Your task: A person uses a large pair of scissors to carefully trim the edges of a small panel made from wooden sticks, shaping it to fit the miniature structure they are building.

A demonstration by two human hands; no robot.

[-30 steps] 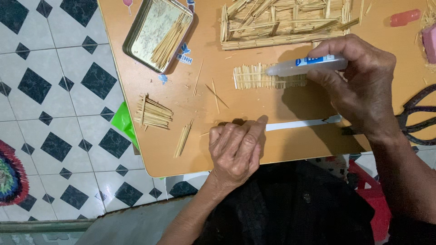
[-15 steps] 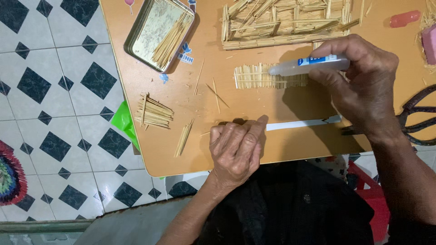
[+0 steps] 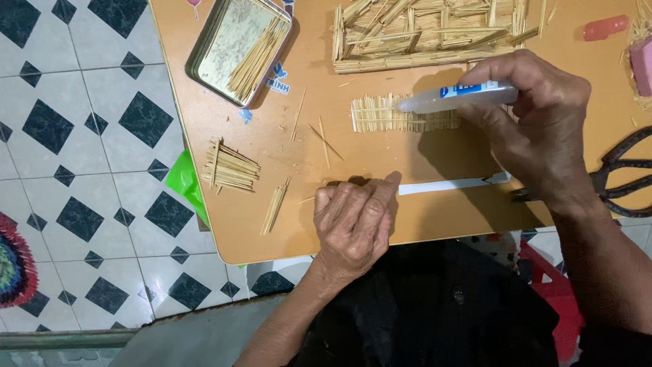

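My right hand (image 3: 536,122) grips a clear glue tube (image 3: 456,96) with a blue label, its tip lying over a small flat panel of toothpicks (image 3: 380,115) glued side by side on the orange table (image 3: 441,224). My left hand (image 3: 353,221) rests loosely curled at the table's near edge, its fingertip pressing the end of a white paper strip (image 3: 451,185). Beyond the panel lies a larger built-up toothpick structure (image 3: 428,34).
A metal tin (image 3: 217,51) with loose toothpicks stands at the back left. A crossed bundle of sticks (image 3: 229,166) and a smaller bunch (image 3: 275,207) lie near the left edge. Black scissors (image 3: 625,180) sit at right. Tiled floor lies to the left.
The right hand has slid the glue tube's tip slightly leftward over the toothpick panel. The left hand has stayed in place.
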